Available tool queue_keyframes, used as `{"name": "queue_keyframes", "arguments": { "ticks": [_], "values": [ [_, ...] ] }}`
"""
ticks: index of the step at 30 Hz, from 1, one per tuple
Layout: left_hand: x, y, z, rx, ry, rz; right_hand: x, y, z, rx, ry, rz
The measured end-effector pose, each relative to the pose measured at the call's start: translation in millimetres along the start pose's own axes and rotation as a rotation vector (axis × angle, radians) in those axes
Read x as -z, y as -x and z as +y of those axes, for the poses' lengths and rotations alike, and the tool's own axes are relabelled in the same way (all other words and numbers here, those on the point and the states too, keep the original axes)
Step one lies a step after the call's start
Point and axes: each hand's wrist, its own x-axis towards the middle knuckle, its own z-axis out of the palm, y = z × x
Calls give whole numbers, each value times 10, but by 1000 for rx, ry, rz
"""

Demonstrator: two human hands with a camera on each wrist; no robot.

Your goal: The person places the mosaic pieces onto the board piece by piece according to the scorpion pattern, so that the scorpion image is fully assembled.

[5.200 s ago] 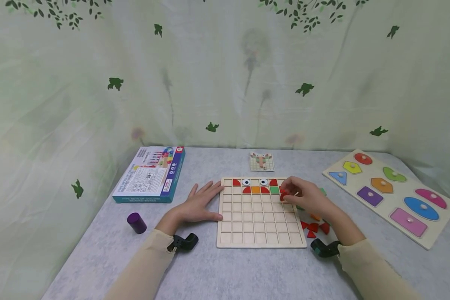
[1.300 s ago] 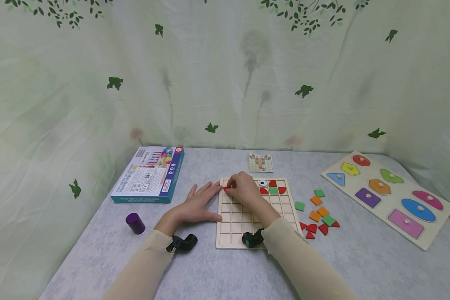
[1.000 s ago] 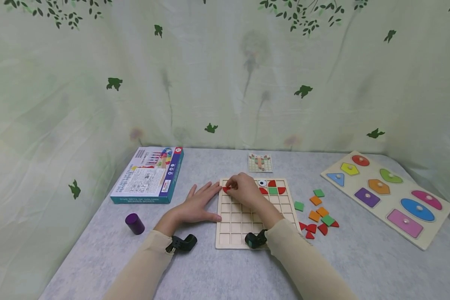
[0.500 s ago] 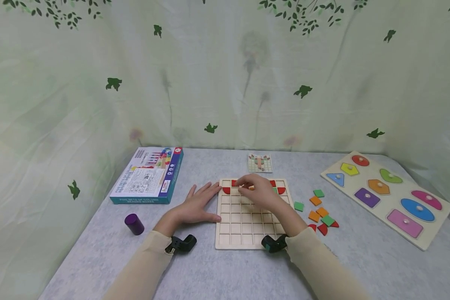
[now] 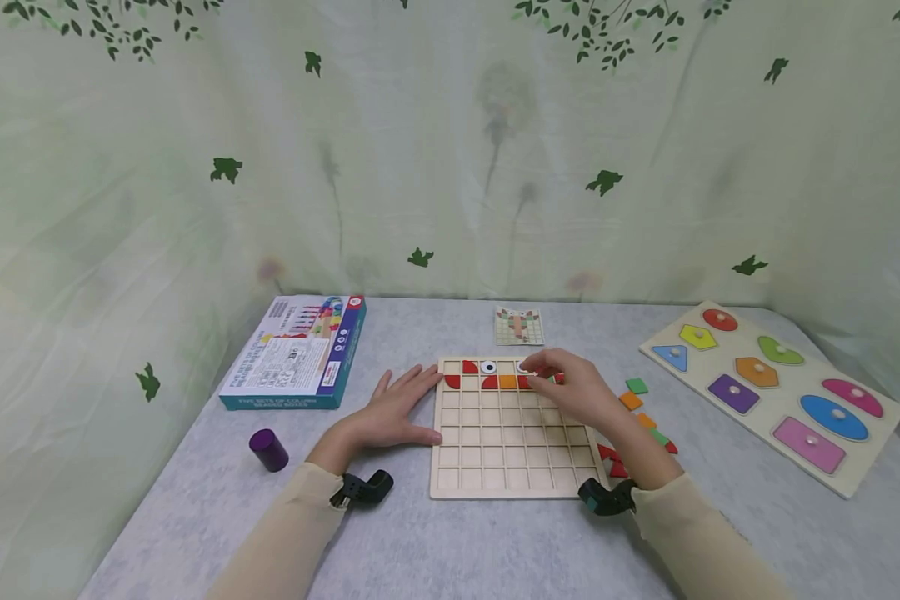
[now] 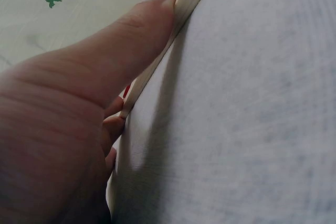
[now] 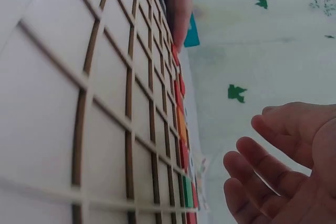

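Observation:
A wooden grid board [image 5: 510,435] lies before me, with tiles in its two far rows. They include red quarter circles [image 5: 452,382], an orange square [image 5: 507,382] and white eye tiles [image 5: 488,367]. My left hand [image 5: 390,417] rests flat with spread fingers and thumb touching the board's left edge; the left wrist view shows the thumb [image 6: 142,27] against that edge. Over the board's far right part hovers my right hand [image 5: 581,392], hiding some tiles there. In the right wrist view its loosely bent fingers [image 7: 262,174] hold nothing.
Loose green squares [image 5: 637,386], orange squares [image 5: 631,401] and red pieces [image 5: 618,469] lie right of the board. Behind it is a small pattern card [image 5: 518,326]. A shape puzzle [image 5: 720,367] lies at right; a box [image 5: 281,367] and purple cylinder [image 5: 268,450] are at left.
My right hand has let go of a red quarter circle in the second row's leftmost cell, then moved rightward across the board. The left hand has stayed in place.

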Motion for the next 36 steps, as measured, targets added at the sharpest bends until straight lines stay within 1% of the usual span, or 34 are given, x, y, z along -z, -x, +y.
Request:
{"name": "queue_keyframes", "arguments": {
  "ticks": [5,12,15,19,23,30,33,36],
  "values": [
    [-11,-5,-17,-5,-7,1,80,69,156,-28,27,18],
    [-9,-10,-21,-8,-5,-2,262,132,322,-108,-13,28],
    [-2,-13,-19,-5,-7,-3,345,134,395,-136,-21,16],
    [4,-8,-18,-4,-7,-3,423,133,525,-196,-24,-1],
    [8,0,-21,-8,1,-2,507,152,670,-240,-40,3],
    [2,-4,-39,-9,3,-3,654,196,897,-368,-86,17],
    [-5,-11,-42,-7,5,-7,683,219,994,-391,-94,17],
    [-8,-12,-38,-3,3,-8,700,241,1081,-394,-84,25]
  ]
}}
